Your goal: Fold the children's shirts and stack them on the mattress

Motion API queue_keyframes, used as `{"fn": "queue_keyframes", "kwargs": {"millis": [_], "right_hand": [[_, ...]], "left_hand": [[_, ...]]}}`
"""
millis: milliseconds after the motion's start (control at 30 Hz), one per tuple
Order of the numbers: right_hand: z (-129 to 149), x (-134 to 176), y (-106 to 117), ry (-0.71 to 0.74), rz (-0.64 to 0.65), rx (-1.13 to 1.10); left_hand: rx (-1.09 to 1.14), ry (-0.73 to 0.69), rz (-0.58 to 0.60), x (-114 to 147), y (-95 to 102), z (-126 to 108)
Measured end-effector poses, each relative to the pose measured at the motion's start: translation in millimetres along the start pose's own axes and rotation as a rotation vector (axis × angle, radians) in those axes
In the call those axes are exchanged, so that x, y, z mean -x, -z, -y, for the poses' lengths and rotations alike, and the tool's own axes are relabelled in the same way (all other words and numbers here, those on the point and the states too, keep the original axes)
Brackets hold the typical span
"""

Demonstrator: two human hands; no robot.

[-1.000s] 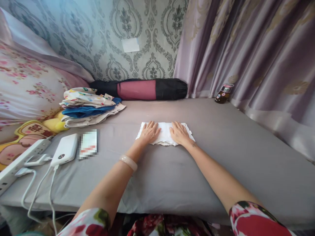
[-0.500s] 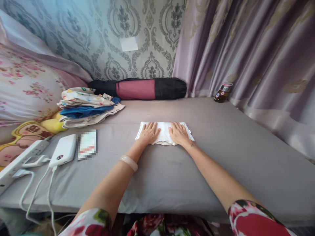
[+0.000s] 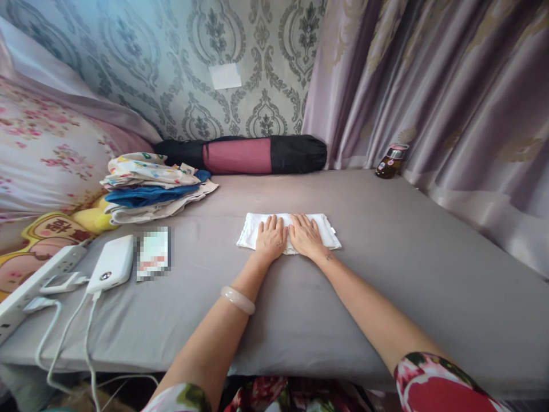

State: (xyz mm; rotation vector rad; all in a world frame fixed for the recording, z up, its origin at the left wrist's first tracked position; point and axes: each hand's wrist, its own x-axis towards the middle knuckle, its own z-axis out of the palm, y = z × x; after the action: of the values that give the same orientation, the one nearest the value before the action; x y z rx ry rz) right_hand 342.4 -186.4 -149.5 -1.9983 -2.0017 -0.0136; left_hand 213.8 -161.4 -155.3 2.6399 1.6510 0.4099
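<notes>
A white folded cloth item (image 3: pixel 328 233), perhaps a garment, lies flat on the grey sheet in front of me; its exact kind I cannot make out. It has a ruffled left edge and a small tag at the right edge. My left hand (image 3: pixel 271 236) rests palm down on its middle, fingers stretched out and pointing away from me. Close beside it, my right hand (image 3: pixel 305 233) also lies flat on the cloth, fingers extended. The two hands nearly touch. A pale bangle (image 3: pixel 238 300) circles my left forearm.
A stack of folded clothes (image 3: pixel 154 189) sits at the left. Nearer are a white power bank (image 3: pixel 112 260), a power strip (image 3: pixel 43 286) with cables, and a blurred-out item (image 3: pixel 153 253). A black and maroon roll bag (image 3: pixel 238 155) lies along the wall; a bottle (image 3: pixel 390 162) stands by the curtain.
Both hands have slid inward over the white cloth, the left one to the right and the right one slightly left. More of the cloth's ends shows now.
</notes>
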Motion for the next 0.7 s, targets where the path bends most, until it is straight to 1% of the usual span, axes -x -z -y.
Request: {"fn": "queue_keyframes", "kwargs": {"millis": [167, 267, 400, 567, 700], "right_hand": [[-0.4, 0.2, 0.3, 0.001, -0.005, 0.009], [1.0, -1.7, 4.2, -0.005, 0.017, 0.003], [10.6, -11.7, 9.2, -0.013, 0.031, -0.020], [30.0, -21.8, 1.5, -0.001, -0.034, -0.025], [34.8, -20.2, -8.4, 0.020, -0.082, 0.005]], "left_hand": [[0.001, 0.000, -0.027, -0.4, -2.5, 0.7], [0.015, -0.017, -0.052, 1.4, -1.9, 1.0], [0.083, 0.000, -0.078, 5.3, 3.0, 5.2], [0.141, 0.091, -0.107, 9.0, 9.6, 22.7], [0.177, 0.126, -0.140, 9.7, 10.0, 38.2]]}}
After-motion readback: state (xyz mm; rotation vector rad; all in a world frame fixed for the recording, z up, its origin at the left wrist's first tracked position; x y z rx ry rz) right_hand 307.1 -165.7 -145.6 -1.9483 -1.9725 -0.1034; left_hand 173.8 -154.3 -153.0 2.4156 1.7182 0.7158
